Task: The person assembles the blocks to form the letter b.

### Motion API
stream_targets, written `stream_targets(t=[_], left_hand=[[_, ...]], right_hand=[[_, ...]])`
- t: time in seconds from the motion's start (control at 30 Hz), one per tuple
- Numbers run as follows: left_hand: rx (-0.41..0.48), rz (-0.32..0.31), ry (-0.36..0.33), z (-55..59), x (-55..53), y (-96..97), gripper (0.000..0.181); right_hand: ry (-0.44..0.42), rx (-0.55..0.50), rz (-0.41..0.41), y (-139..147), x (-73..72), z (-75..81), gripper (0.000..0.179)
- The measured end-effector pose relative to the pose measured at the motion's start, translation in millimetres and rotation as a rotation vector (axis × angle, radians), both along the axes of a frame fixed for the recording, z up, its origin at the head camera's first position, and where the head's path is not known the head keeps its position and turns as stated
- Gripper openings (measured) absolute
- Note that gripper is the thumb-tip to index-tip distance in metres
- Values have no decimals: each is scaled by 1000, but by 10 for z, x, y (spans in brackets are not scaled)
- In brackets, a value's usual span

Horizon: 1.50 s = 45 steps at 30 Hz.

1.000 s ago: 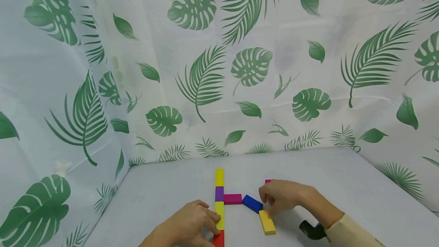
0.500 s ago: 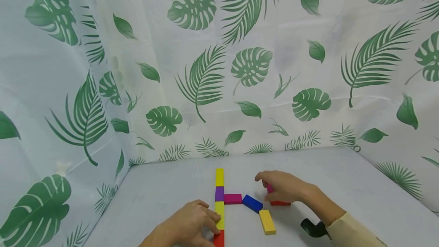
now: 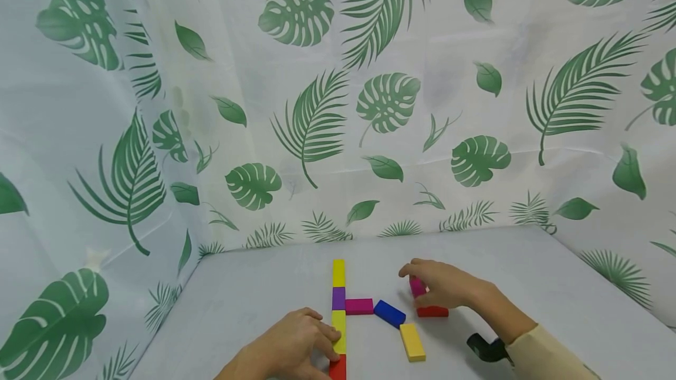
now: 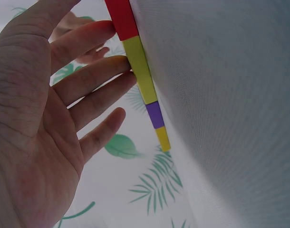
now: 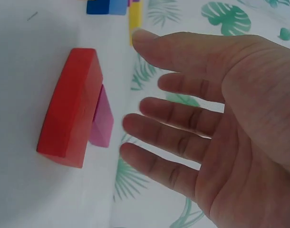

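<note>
My left hand (image 3: 296, 342) rests its fingertips against a row of coloured blocks, at the near yellow block (image 3: 340, 319) and the red block (image 3: 338, 369). In the left wrist view its fingers (image 4: 95, 78) extend to the row's side. A purple block (image 3: 338, 298) and another yellow block (image 3: 338, 273) continue the line away from me. Over at the right, my right hand (image 3: 443, 286) hovers with spread fingers above a pink block (image 3: 418, 287) and a second red block (image 5: 71, 107). The right wrist view shows nothing between thumb and fingers.
From the row's right side a magenta block (image 3: 359, 306) sticks out, followed by a slanted blue block (image 3: 389, 314) and a golden yellow block (image 3: 412, 342). A black curved object (image 3: 486, 349) shows beside the right forearm. Leaf-print curtains (image 3: 327, 192) enclose the white table (image 3: 253, 286).
My right hand has left the golden yellow block and moved away from me, over the pink and red blocks, then slightly right. My left hand stays where it was.
</note>
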State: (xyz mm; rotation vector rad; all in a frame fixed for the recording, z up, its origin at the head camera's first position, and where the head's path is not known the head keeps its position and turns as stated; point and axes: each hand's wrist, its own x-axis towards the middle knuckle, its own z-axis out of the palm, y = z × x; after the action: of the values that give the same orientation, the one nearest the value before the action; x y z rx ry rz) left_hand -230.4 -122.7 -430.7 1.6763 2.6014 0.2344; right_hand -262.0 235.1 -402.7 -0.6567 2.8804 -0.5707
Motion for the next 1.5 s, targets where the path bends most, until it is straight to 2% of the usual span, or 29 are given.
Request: stream_targets(t=[0.53, 0.9, 1.33, 1.5], left_hand=[[2, -8, 14, -23, 2, 4, 32], [-20, 38, -38, -13, 16, 18, 34], [-17, 24, -8, -10, 15, 18, 35], [-15, 24, -16, -5, 13, 25, 36]], right_hand=[[-107, 18, 41, 139, -56, -61, 40], [-134, 38, 38, 160, -58, -88, 35], [-166, 34, 13, 147, -42, -98, 42], [-170, 57, 15, 149, -33, -93, 42]])
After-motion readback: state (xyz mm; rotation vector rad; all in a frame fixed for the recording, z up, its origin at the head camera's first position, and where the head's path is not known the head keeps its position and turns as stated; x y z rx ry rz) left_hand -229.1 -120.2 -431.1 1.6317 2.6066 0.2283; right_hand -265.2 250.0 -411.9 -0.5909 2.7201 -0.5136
